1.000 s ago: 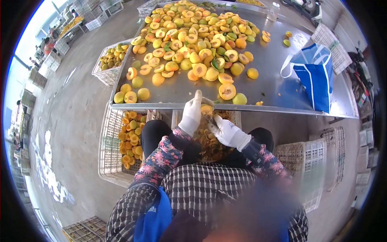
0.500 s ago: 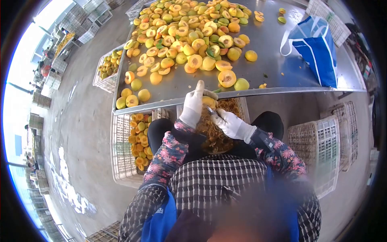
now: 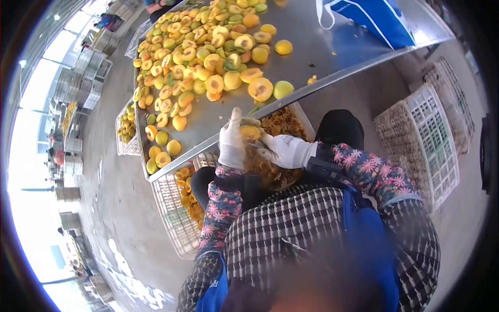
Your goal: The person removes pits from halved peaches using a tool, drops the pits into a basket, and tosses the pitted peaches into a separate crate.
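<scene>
My left hand (image 3: pixel 233 140), in a white glove, is closed round a yellow fruit (image 3: pixel 250 134) just past the table's front edge, its thumb pointing up. My right hand (image 3: pixel 289 151), gloved too, is closed against the fruit's right side on a small tool that is blurred and mostly hidden. Below both hands is a crate of cut orange-brown pieces (image 3: pixel 283 123). A large heap of halved and whole yellow fruit (image 3: pixel 208 62) lies on the metal table (image 3: pixel 301 65) beyond.
A blue bag (image 3: pixel 371 21) lies on the table's right part. White crates (image 3: pixel 429 140) stand on the floor at right. A crate of fruit halves (image 3: pixel 176 221) is under the table's left front, another (image 3: pixel 127 127) beyond its left side. A person (image 3: pixel 158 6) is at the far end.
The view has turned, so the table edge now slants and the bag sits higher. My right hand has come closer to the fruit, and the tool's metal shows less clearly.
</scene>
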A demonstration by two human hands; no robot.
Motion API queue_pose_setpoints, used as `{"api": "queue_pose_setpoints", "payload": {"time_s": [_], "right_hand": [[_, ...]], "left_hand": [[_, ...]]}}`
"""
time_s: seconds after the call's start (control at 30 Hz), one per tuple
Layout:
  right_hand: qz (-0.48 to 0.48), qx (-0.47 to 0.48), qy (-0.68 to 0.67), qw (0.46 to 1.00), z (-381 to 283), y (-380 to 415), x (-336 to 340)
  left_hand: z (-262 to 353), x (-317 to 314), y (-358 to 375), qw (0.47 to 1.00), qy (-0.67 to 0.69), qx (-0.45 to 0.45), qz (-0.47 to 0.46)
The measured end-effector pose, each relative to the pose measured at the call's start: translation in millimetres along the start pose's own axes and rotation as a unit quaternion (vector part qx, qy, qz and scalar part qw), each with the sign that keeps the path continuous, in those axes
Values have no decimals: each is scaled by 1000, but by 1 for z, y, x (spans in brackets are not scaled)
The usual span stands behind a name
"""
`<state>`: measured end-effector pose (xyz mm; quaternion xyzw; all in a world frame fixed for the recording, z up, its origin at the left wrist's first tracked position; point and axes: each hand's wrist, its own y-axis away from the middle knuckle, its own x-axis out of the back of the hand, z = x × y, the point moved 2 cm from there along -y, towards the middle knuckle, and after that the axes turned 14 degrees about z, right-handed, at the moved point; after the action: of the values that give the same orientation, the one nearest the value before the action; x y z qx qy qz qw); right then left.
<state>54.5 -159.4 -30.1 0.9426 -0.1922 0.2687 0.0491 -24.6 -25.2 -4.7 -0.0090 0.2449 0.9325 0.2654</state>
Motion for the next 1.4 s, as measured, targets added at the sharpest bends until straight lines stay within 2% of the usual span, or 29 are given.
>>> {"api": "queue_pose_setpoints", "payload": {"time_s": [0.03, 0.1, 0.17, 0.23, 0.33, 0.37, 0.47, 0.5, 0.53, 0.6, 0.63, 0.67, 0.7, 0.73, 0.77, 0.8, 0.87, 0.93, 1.0, 1.07, 1.13, 1.23, 1.37, 1.4], "right_hand": [[17, -3, -60, 998, 6, 2, -7], [48, -7, -179, 983, 12, 2, -24], [-18, -137, -316, 939, 15, 4, -30], [-81, -241, -465, 848, 1, 11, -20], [-133, -304, -534, 777, -7, 14, -7], [-163, -311, -574, 739, -5, 16, -8], [-222, -320, -616, 685, -1, 19, -5], [-230, -328, -611, 683, -1, 22, -3], [-233, -327, -604, 688, -3, 25, 0], [-240, -324, -592, 698, -5, 33, 6], [-244, -287, -569, 731, 1, 36, 7], [-232, -305, -510, 770, 0, 40, 16], [-216, -276, -404, 845, 4, 40, 19], [-196, -245, -292, 904, 9, 41, 20], [-162, -141, -144, 966, 27, 41, 13], [-154, -115, -60, 980, 28, 43, 14], [-136, -57, 107, 983, 27, 45, 14], [-110, -30, 83, 990, 32, 44, 10], [-107, -15, 70, 992, 33, 42, 11], [-93, -2, 71, 993, 40, 42, 8], [-97, -3, 86, 992, 41, 42, 9], [-108, -35, 116, 987, 37, 45, 12], [-86, -40, 111, 989, 42, 46, 20], [-74, -31, 67, 995, 33, 45, 30]], "left_hand": [[-2, 1, -2, 1000, -14, -7, -1], [-6, -4, 1, 997, 72, 6, 11], [-8, -3, 1, 993, 117, -4, 26], [-8, -4, -5, 992, 120, -34, 33], [-1, -8, 4, 992, 124, -20, 20], [0, -6, 5, 995, 98, -37, 5], [-2, 3, 4, 996, 21, -88, -27], [-6, 8, 1, 994, 0, -109, -30], [-8, 10, 0, 991, -21, -130, -33], [3, 23, 8, 983, -50, -163, 59], [7, 47, 1, 973, -79, -198, 86], [16, 73, -3, 954, -114, -251, 115], [29, 101, -5, 899, -256, -312, 171], [31, 141, -25, 905, -260, -266, 207], [46, 157, -23, 796, -430, -324, 276], [52, 169, -27, 847, -384, -260, 262], [66, 165, -32, 640, -574, -422, 288], [67, 124, -50, 748, -494, -382, 226], [67, 56, -52, 780, -486, -379, 111], [54, 5, -69, 772, -517, -369, 32], [47, -38, -68, 790, -542, -287, 16], [24, -62, -94, 769, -572, -285, 30], [13, -56, -102, 908, -365, -201, 32], [11, -50, -100, 966, -216, -143, -23]]}}
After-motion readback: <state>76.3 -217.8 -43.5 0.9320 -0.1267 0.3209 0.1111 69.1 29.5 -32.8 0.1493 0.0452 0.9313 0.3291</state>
